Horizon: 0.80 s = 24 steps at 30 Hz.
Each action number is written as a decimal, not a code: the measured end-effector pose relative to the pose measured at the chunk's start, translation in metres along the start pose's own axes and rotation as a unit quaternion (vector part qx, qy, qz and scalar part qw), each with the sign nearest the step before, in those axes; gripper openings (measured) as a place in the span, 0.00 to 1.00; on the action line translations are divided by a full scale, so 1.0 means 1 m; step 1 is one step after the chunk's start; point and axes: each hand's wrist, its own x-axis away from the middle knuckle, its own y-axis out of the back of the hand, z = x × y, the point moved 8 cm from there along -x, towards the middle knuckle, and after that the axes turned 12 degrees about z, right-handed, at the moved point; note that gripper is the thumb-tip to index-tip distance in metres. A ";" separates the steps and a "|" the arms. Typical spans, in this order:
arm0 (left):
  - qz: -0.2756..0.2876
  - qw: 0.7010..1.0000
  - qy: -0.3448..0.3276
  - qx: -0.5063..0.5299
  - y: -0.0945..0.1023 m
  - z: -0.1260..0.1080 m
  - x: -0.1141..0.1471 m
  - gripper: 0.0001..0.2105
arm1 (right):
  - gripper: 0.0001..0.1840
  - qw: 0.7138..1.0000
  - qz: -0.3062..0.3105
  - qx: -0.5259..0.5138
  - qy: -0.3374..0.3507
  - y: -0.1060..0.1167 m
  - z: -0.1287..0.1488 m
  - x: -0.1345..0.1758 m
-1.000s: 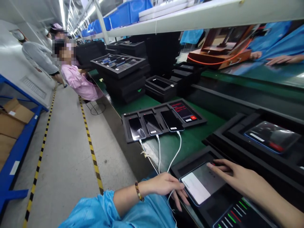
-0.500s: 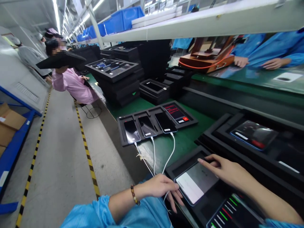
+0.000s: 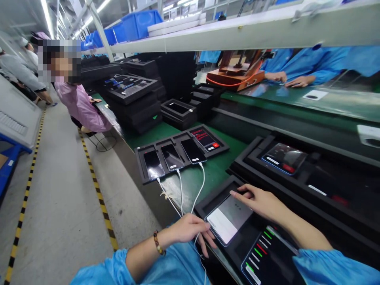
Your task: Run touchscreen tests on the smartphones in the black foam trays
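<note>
A smartphone [image 3: 222, 226] with a white and grey screen lies in a black foam tray [image 3: 204, 202] in front of me. My left hand [image 3: 192, 229] is open, its fingers spread at the phone's near left edge. My right hand [image 3: 257, 200] reaches over the far end of the phone, fingers apart and fingertips at its screen; whether they touch is hard to tell. Beside it lies a second phone [image 3: 276, 263] showing green, white and red bars, partly behind my right sleeve. White charging cables [image 3: 181, 192] run past my left hand to phones in another tray.
A foam tray [image 3: 141, 168] with several phones stands ahead, one showing red text. Stacked trays [image 3: 237, 166] with phones rise at the right; more black trays [image 3: 139, 111] stand farther off. A white shelf [image 3: 261, 33] crosses above. A person in pink [image 3: 80, 105] sits at left; another's hands [image 3: 299, 81] work opposite.
The view has shifted slightly to the right, so the scene sits farther left. Both hands keep nearly the same place at the phone. The person in pink has lowered the black tray.
</note>
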 end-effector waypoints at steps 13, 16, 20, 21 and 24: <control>-0.010 1.000 -0.006 -0.020 0.001 -0.001 0.002 0.34 | 0.35 0.999 0.004 -0.022 0.032 0.000 0.000 0.001; -0.007 1.000 -0.009 -0.020 0.001 -0.002 0.001 0.34 | 0.36 0.999 0.006 -0.022 0.029 -0.001 0.000 0.000; -0.005 1.000 -0.010 -0.019 0.001 -0.002 0.000 0.35 | 0.37 0.999 0.004 -0.021 0.032 -0.001 -0.001 -0.001; -0.003 1.000 -0.010 -0.019 0.001 -0.002 0.000 0.36 | 0.37 0.999 0.003 -0.019 0.030 0.000 -0.001 -0.001; -0.002 1.000 -0.005 -0.020 0.001 -0.001 0.000 0.35 | 0.38 1.000 0.004 -0.013 0.026 -0.001 -0.002 -0.002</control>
